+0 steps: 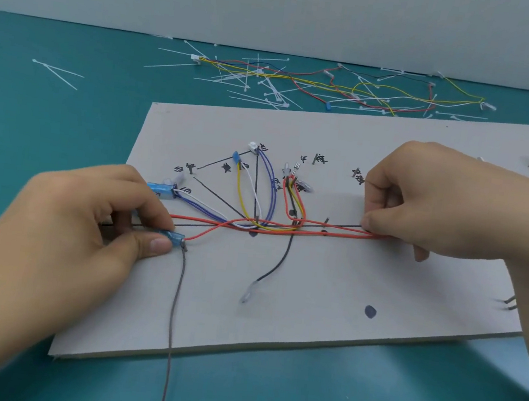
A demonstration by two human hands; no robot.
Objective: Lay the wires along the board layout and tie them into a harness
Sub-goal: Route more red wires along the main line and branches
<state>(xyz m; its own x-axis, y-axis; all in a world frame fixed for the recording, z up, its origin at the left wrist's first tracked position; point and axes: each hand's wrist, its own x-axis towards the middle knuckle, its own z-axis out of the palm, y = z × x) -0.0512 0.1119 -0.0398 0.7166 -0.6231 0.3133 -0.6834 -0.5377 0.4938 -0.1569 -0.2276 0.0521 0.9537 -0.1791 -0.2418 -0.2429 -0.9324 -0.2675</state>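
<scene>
Teal worktop (32, 141), our grey board (361, 293) on it, handwritten labels (322, 159) at 12 o'clock too blurred to read, two red wires (335, 233) along its drawn line, left hand (82, 225) grip pinching one blue terminal (175, 237) at 9 o'clock, right hand (428, 199) grip pinching those wires at 3 o'clock

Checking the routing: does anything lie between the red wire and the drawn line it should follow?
Yes: midway, a yellow loop and a purple loop cross the line, and a black wire crosses it too.
</scene>
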